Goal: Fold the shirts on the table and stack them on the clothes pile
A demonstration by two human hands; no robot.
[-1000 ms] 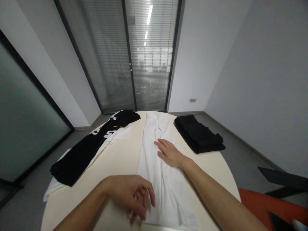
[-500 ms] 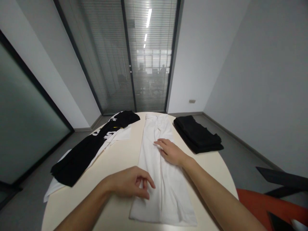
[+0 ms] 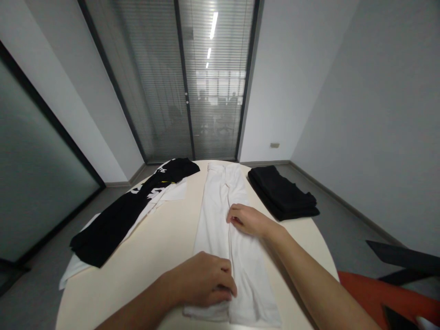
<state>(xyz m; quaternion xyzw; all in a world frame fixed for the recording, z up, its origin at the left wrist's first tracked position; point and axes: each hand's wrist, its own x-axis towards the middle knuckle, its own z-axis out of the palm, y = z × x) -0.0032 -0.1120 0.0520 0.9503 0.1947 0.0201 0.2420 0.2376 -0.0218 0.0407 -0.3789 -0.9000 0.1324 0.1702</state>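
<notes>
White trousers [image 3: 215, 206] lie lengthwise on the pale round table [image 3: 151, 247], waistband at the far edge and leg hems toward me. Near the hems, my left hand [image 3: 211, 279] is closed, its thumb and fingers pinching the cloth by the line between the two legs. Farther up the same line, around mid-leg, my right hand [image 3: 247, 220] is closed on the fabric with bent fingers. Its fingertips are partly hidden. Both hands rest over the trousers, which still lie flat.
Black and white printed clothes [image 3: 127, 215] lie layered along the table's left side, overhanging its edge. A folded black garment [image 3: 282, 192] sits at the right edge. An orange chair [image 3: 381, 298] stands at lower right. Beyond the table is a glass partition with blinds [image 3: 216, 114].
My left hand has moved right onto the line between the legs and closed there. My right hand has come slightly nearer, its fingers curling from stretched out to a pinch.
</notes>
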